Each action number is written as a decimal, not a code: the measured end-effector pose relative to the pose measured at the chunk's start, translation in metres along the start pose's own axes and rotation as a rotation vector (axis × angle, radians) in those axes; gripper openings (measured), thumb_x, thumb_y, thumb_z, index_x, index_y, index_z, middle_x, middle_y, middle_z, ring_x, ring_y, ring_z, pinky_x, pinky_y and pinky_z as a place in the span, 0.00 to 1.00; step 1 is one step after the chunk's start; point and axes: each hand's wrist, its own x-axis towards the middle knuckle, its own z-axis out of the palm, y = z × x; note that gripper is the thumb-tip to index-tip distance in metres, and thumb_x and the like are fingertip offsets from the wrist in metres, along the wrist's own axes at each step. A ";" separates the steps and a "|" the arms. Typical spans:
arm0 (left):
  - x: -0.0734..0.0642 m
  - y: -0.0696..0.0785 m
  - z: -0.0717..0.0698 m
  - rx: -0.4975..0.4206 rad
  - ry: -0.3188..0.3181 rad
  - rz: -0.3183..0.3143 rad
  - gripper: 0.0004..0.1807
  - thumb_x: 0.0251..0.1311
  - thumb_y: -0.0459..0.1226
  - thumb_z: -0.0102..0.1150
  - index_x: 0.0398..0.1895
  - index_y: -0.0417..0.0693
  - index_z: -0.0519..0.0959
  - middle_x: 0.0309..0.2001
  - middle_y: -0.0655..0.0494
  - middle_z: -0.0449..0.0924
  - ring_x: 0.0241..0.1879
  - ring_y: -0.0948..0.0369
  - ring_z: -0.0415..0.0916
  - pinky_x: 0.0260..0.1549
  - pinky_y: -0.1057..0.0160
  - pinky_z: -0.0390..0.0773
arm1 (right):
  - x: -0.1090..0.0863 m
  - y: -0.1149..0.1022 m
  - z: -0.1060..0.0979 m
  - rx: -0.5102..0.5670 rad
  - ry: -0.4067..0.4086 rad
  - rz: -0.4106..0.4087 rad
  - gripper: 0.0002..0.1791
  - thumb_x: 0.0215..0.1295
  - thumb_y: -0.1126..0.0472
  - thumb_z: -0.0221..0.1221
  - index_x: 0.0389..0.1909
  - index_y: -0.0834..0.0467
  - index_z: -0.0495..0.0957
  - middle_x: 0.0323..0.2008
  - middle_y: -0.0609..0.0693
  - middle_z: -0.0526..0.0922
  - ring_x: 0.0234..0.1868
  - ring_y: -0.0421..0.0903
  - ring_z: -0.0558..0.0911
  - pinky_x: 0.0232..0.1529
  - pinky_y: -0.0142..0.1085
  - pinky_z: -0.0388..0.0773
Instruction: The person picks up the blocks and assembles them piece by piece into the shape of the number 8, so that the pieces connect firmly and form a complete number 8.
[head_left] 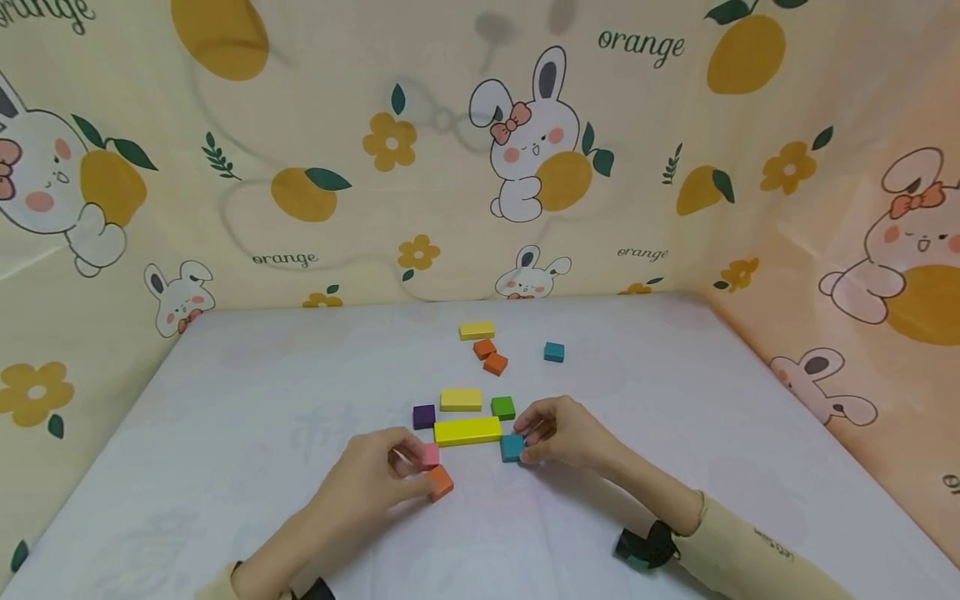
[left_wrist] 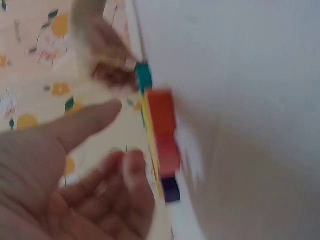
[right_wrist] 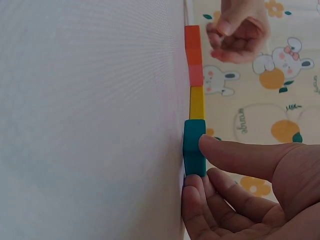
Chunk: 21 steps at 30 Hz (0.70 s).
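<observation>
In the head view, my left hand (head_left: 375, 471) is at the pink block (head_left: 431, 456) and the tilted orange block (head_left: 440, 483). The left wrist view shows its thumb and fingers spread, apart from the orange block (left_wrist: 161, 112). My right hand (head_left: 570, 433) pinches a teal block (right_wrist: 195, 150) between thumb and fingers on the table. That block sits by the right end of a long yellow block (head_left: 467, 432). Behind the long one lie a shorter yellow block (head_left: 461, 400), a purple block (head_left: 423, 417) and a green block (head_left: 503, 407).
Farther back on the white table (head_left: 300, 375) lie another yellow block (head_left: 477, 331), two orange blocks (head_left: 495, 364) and a second teal block (head_left: 554, 352). A cloth printed with rabbits and oranges (head_left: 442, 200) hangs behind and at the sides.
</observation>
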 end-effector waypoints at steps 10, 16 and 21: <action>0.031 -0.022 -0.026 0.002 -0.126 0.120 0.18 0.50 0.32 0.75 0.46 0.46 0.81 0.42 0.57 0.81 0.35 0.59 0.75 0.34 0.64 0.79 | 0.000 0.001 0.000 -0.001 -0.004 -0.004 0.16 0.51 0.69 0.73 0.42 0.60 0.82 0.35 0.52 0.81 0.34 0.49 0.79 0.37 0.36 0.80; 0.034 -0.027 -0.023 -0.006 -0.166 0.118 0.18 0.50 0.33 0.75 0.45 0.46 0.81 0.42 0.59 0.81 0.35 0.59 0.76 0.33 0.64 0.79 | 0.000 0.001 0.000 -0.005 -0.003 0.003 0.16 0.51 0.68 0.73 0.42 0.60 0.82 0.34 0.51 0.81 0.34 0.49 0.78 0.37 0.36 0.80; 0.035 -0.028 -0.019 0.002 -0.155 0.124 0.17 0.50 0.33 0.75 0.43 0.47 0.81 0.39 0.60 0.81 0.34 0.60 0.76 0.34 0.64 0.79 | 0.001 0.001 0.000 -0.005 -0.002 0.003 0.16 0.51 0.68 0.73 0.42 0.60 0.82 0.34 0.52 0.81 0.34 0.49 0.78 0.37 0.36 0.80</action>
